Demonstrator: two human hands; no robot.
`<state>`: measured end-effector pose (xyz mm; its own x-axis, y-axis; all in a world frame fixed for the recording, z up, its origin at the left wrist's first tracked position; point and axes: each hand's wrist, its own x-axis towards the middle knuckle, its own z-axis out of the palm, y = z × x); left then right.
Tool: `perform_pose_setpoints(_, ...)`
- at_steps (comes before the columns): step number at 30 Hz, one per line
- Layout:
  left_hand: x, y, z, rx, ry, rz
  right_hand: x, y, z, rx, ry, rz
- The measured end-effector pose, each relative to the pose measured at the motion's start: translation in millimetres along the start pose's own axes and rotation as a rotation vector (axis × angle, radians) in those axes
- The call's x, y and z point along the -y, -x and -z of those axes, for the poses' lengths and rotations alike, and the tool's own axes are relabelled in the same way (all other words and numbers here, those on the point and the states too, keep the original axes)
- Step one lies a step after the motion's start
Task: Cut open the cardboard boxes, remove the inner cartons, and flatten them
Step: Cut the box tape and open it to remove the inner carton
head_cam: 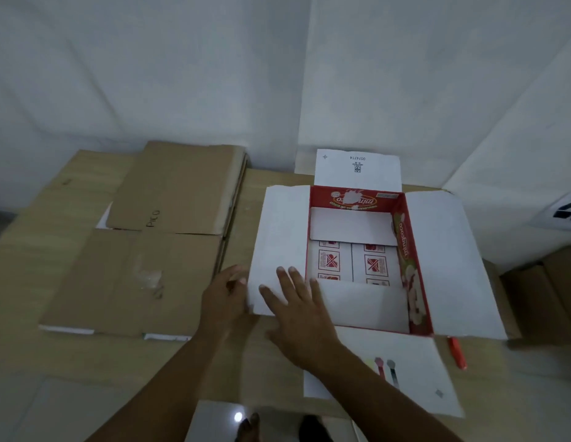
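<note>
An open box (418, 275) with red printed inner walls stands on the table, its four white flaps spread outward. Inside, white inner flaps part over cartons (354, 263) printed with red crossed symbols. My left hand (225, 293) holds the near left edge of the left flap (277, 231), fingers curled at its edge. My right hand (296, 311) lies flat on that same flap with fingers spread, reaching toward the box opening.
Flattened brown cardboard (156, 237) is stacked on the table's left half. A red cutter (457, 352) lies to the right of the near flap. More brown boxes (545, 298) stand at the right edge. White sheeting hangs behind the table.
</note>
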<state>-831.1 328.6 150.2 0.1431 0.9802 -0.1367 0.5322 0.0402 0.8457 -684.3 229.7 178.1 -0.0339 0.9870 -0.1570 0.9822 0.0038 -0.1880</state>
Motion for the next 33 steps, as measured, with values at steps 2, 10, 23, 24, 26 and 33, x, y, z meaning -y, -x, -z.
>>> perform_pose_setpoints(2,6.7,3.1,8.7,0.005,0.005,0.044,7.8,-7.0,-7.2,0.031,0.093,-0.030)
perform_pose_setpoints(10,24.5,15.9,40.1,0.015,0.070,0.003,19.2,-10.8,18.3,0.085,-0.056,-0.089)
perform_pose_setpoints(23,-73.6,7.1,38.4,-0.032,0.239,-0.407,37.8,4.4,133.6,-0.723,-0.781,-0.277)
perform_pose_setpoints(24,-83.7,8.7,33.1,0.002,0.220,-0.460,29.0,9.3,135.7,-0.776,-0.802,-0.315)
perform_pose_setpoints(26,-95.5,11.2,18.6,0.091,0.158,-0.520,10.2,21.4,134.5,-0.882,-0.818,-0.392)
perform_pose_setpoints(33,-110.8,25.9,-33.1,0.081,0.062,-0.600,-64.6,73.2,120.2,-0.993,-0.844,-0.724)
